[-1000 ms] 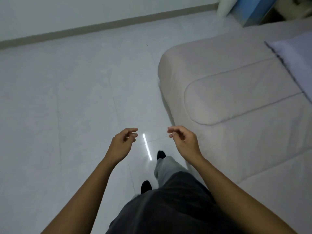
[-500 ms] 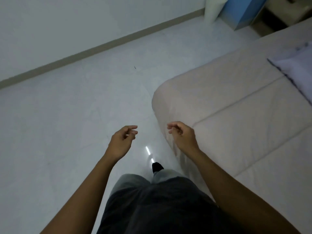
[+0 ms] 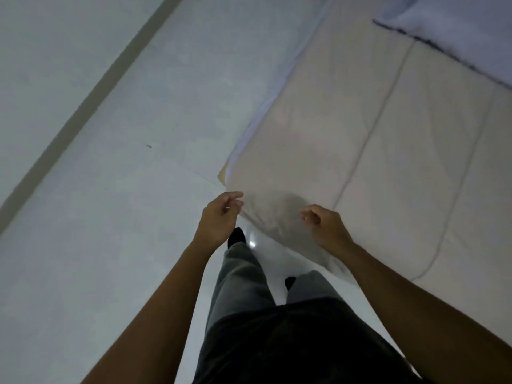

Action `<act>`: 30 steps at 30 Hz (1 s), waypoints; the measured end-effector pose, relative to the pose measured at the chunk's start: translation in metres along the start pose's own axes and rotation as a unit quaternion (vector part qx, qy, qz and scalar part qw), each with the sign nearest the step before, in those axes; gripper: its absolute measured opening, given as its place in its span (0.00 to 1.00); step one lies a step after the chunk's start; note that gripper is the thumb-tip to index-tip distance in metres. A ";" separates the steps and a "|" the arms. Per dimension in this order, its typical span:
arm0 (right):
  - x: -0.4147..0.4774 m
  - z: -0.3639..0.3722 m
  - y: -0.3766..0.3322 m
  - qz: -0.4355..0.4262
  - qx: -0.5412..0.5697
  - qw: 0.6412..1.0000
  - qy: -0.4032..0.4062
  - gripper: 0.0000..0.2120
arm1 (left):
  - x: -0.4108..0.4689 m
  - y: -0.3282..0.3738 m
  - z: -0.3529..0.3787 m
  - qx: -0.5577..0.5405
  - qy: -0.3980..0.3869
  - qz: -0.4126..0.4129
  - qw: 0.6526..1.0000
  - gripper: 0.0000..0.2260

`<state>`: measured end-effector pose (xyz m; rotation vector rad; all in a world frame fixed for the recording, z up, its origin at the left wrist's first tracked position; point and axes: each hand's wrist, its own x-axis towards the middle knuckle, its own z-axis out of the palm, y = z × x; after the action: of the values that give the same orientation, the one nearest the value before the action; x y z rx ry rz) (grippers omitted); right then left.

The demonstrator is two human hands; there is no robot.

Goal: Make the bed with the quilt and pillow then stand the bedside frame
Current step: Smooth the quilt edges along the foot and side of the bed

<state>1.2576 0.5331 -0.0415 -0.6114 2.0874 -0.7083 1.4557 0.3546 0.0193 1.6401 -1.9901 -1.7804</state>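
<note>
Where the bed (image 3: 243, 145) meets the floor (image 3: 110, 231), a beige quilt (image 3: 374, 151) is seen spread flat over it, its stitched seams running in long lines and its near corner hanging rounded over the bed's corner. A strip of white sheet (image 3: 299, 51) is shown along the quilt's left edge, and a small yellowish piece of mattress (image 3: 221, 177) is exposed at the corner. At the upper right a pale lilac cloth (image 3: 457, 31) with a dark trimmed edge is laid over the quilt; whether it is the pillow cannot be told. The left hand (image 3: 220, 217) is held at the quilt's corner with its fingers loosely curled and the forefinger stretched towards the fabric; nothing is gripped in it, and whether the fingertip touches the quilt cannot be told. The right hand (image 3: 324, 225) is held over the quilt just inside the same corner, its fingers loosely bent inwards, and nothing is held in it. A soft shadow is cast on the fabric between the two hands. Below the hands grey trousers (image 3: 241, 275), a dark top (image 3: 291, 345) and two dark-socked feet (image 3: 235, 236) are seen above the pale floor, where a small bright glint (image 3: 252, 243) is reflected beside the forward foot. A dull skirting board (image 3: 83, 106) is set along the foot of the pale wall (image 3: 41, 37) at the left.
</note>
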 end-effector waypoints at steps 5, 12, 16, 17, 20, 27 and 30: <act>0.038 0.041 -0.002 0.105 0.019 0.993 0.052 0.23 | 0.087 0.000 -0.026 0.084 -0.059 0.014 0.995 0.11; 0.093 0.110 0.026 0.094 -0.055 0.992 0.056 0.32 | 0.204 -0.024 -0.010 0.149 -0.069 -0.007 0.986 0.20; 0.127 0.138 0.056 0.035 -0.203 0.973 0.108 0.28 | 0.254 -0.053 0.020 0.148 -0.065 -0.036 0.986 0.23; 0.134 0.141 0.062 0.024 -0.213 0.968 0.128 0.25 | 0.262 -0.059 0.028 0.151 -0.061 -0.030 0.986 0.21; 0.151 0.140 0.077 -0.013 -0.214 0.963 0.165 0.14 | 0.280 -0.074 0.045 0.187 -0.020 0.019 0.982 0.15; 0.171 0.114 0.066 -0.013 -0.092 0.991 0.101 0.04 | 0.286 -0.078 0.022 0.197 0.039 0.133 0.971 0.07; 0.172 0.106 0.050 0.003 -0.047 0.997 0.053 0.06 | 0.281 -0.073 0.011 0.174 0.093 0.130 0.972 0.06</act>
<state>1.2442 0.4316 -0.2226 -0.6329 2.2294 -0.6540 1.3709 0.1886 -0.2034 1.4633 -2.3934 -1.1974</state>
